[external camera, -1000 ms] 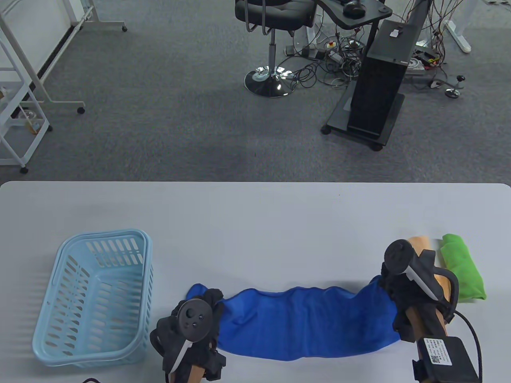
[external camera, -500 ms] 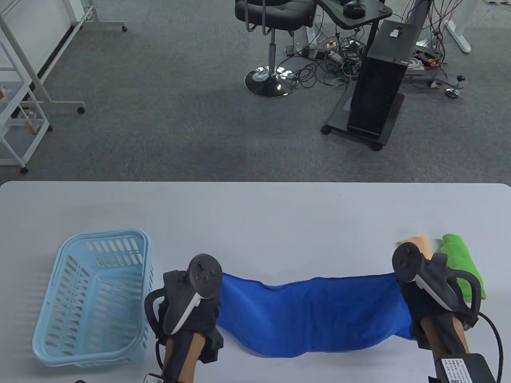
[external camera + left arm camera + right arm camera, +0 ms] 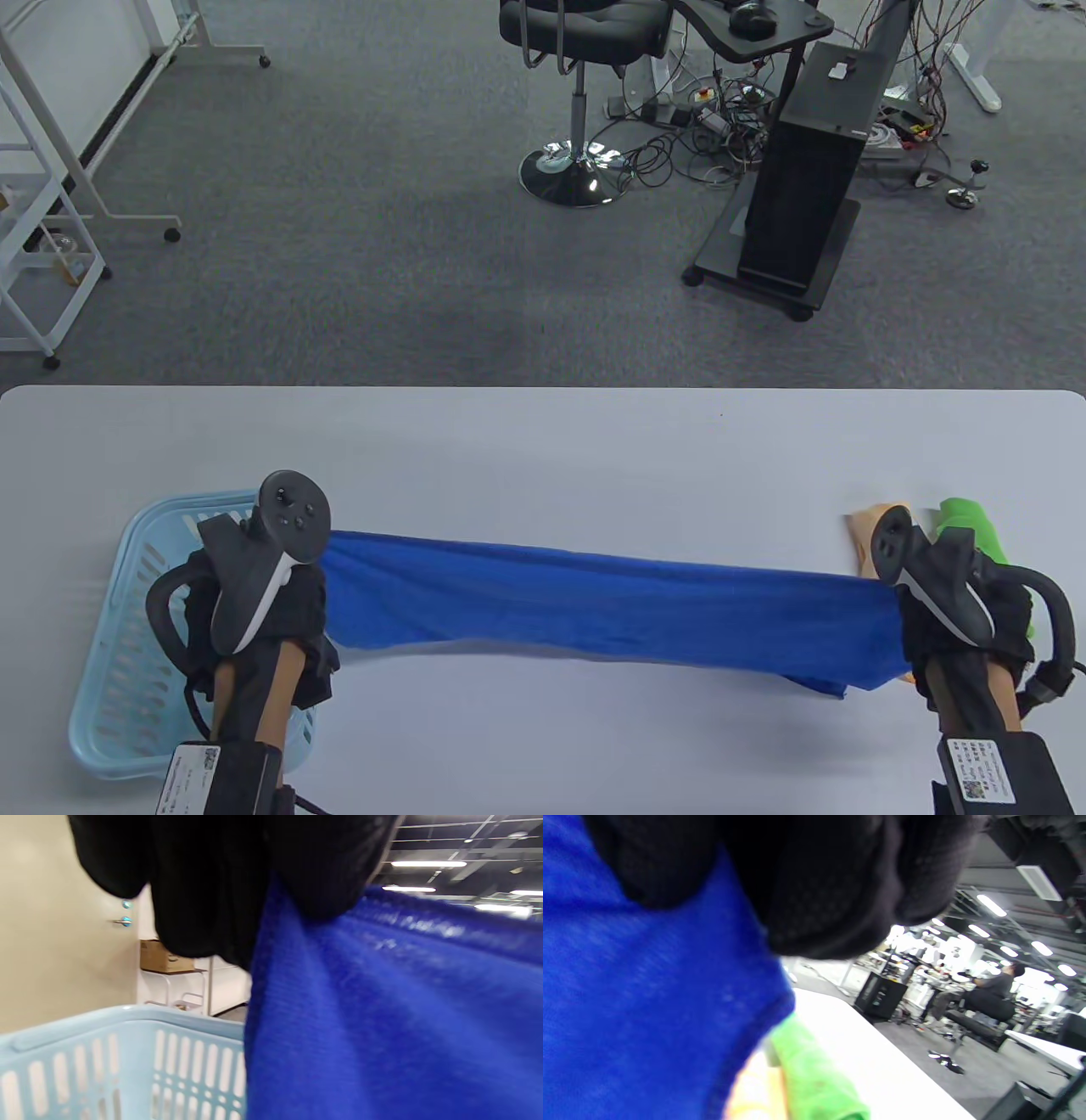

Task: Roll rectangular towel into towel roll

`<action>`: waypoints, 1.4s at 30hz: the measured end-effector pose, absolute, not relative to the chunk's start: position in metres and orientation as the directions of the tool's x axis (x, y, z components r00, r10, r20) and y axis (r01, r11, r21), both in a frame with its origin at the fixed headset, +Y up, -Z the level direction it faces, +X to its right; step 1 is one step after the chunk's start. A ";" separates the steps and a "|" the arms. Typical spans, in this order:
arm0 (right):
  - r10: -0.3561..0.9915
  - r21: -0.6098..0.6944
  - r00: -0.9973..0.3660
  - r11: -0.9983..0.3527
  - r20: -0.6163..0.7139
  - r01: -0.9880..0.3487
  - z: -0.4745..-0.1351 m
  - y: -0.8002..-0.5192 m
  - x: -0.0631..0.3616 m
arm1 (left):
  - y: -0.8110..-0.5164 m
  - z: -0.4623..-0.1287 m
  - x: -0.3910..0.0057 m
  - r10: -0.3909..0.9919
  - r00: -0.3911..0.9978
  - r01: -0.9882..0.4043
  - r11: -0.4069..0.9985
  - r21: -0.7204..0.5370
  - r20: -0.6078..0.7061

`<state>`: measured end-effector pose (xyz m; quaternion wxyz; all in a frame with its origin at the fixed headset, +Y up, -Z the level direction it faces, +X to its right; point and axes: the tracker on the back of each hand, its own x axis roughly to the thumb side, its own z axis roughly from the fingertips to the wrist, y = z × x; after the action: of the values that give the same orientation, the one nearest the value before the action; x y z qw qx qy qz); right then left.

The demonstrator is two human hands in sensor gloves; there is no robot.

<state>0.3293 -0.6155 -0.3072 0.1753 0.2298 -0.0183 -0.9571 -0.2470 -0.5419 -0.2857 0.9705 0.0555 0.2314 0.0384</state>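
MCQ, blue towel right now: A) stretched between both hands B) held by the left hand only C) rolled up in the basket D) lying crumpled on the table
A: the blue towel spans taut from the left hand to the right hand, each gripping one end; the wrist views show gloved fingers closed on blue cloth. It hangs unrolled in front of the light blue basket.

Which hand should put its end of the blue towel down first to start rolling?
Probably the right hand. Its end of the blue towel hangs over the table near the green cloth, while the left hand holds its end above the basket.
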 end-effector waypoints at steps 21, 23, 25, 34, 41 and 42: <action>-0.067 0.093 -0.905 -0.995 -0.420 0.031 -0.372 -0.649 0.295 | -0.563 -0.352 -0.217 0.392 0.867 -0.406 0.914 0.019 -0.308; -0.004 0.087 -0.911 -0.996 -0.413 -0.035 -0.379 -0.645 0.292 | -0.565 -0.359 -0.214 0.474 0.852 -0.477 0.878 0.047 -0.222; 0.026 0.036 -0.911 -0.998 -0.411 -0.045 -0.383 -0.637 0.291 | -0.565 -0.363 -0.209 0.510 0.835 -0.507 0.859 0.071 -0.209; 0.129 -0.345 -0.899 -0.938 -0.419 0.026 -0.361 -0.574 0.298 | -0.533 -0.357 -0.224 0.654 0.746 -0.624 0.752 0.212 -0.123; 0.241 -0.550 -0.871 -0.834 -0.428 0.040 -0.311 -0.549 0.331 | -0.528 -0.310 -0.280 0.876 0.474 -0.854 0.432 0.291 0.088; 0.240 -0.536 -0.872 -0.844 -0.427 0.031 -0.305 -0.552 0.334 | -0.532 -0.306 -0.283 0.874 0.475 -0.858 0.435 0.275 0.102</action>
<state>0.3337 -0.5521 -0.3049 -0.0563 0.2469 0.2736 -0.9279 -0.2833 -0.5317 -0.3062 0.8465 0.1456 0.0277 0.5114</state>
